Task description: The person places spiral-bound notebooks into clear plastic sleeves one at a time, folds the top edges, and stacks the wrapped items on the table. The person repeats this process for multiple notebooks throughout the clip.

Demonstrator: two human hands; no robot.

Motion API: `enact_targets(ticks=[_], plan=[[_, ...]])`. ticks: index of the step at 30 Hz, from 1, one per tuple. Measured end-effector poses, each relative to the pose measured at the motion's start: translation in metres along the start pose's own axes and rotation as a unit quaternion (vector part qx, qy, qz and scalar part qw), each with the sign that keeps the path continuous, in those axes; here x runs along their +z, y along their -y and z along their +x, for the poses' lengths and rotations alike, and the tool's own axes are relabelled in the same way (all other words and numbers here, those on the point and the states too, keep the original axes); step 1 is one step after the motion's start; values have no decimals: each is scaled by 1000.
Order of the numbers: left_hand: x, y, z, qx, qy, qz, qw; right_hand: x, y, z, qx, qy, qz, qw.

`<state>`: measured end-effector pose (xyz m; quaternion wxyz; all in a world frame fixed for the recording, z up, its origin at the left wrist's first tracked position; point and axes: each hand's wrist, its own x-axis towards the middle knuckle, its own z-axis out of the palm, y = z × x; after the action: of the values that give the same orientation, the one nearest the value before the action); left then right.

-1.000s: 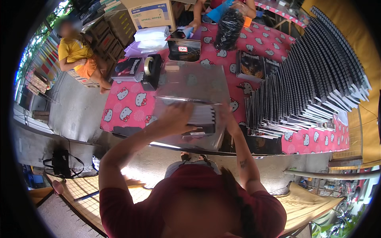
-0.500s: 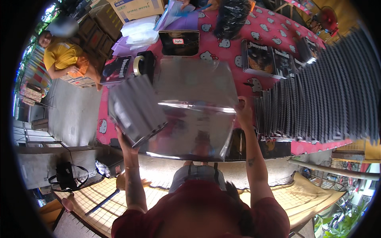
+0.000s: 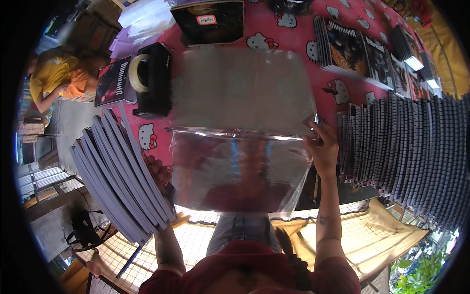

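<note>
At the left edge of the table, my left hand point(image 3: 160, 177) grips a stack of notebooks point(image 3: 120, 179), tilted with the page edges up; the stack hides part of the palm. In front of me lies clear plastic point(image 3: 240, 169), glossy and reflective, across a grey, flat sheet-like surface point(image 3: 240, 90). My right hand point(image 3: 323, 147) pinches the right edge of the plastic, near its bright fold. Just to the right of that hand, a long row of spiral notebooks point(image 3: 401, 147) stands packed together.
A black tape dispenser point(image 3: 155, 81) with a tape roll stands beyond the left hand, beside a pile of dark-covered notebooks point(image 3: 113, 83). More notebook piles point(image 3: 342, 51) lie at the far right. A black labelled box point(image 3: 210, 24) is at the back. A person in yellow point(image 3: 56, 76) sits at left.
My left hand has carried the notebook stack left, off the plastic, and tilted it. My right hand stays at the plastic's right edge. The view has shifted nearer the table.
</note>
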<state>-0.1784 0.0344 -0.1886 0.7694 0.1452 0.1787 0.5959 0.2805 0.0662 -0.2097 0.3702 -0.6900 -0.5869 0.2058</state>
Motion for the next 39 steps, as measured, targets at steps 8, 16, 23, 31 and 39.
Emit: enact_targets(ticks=[8,16,23,31,39], plan=[[17,23,22,-35,-29,59,997,-5,-2,-1,34,-10,-3,999],[101,79,75,-91,-146,256,951,-5,-25,-10,-42,-30,-33,998],[76,106,123,-123,-111,683,712,-13,-4,-6,-118,-66,-138,981],[87,92,103,-36,-158,765,623,20,42,-14,253,123,275,919],[31,93,81,57,-155,601,782,23,10,-24,233,116,327,909]])
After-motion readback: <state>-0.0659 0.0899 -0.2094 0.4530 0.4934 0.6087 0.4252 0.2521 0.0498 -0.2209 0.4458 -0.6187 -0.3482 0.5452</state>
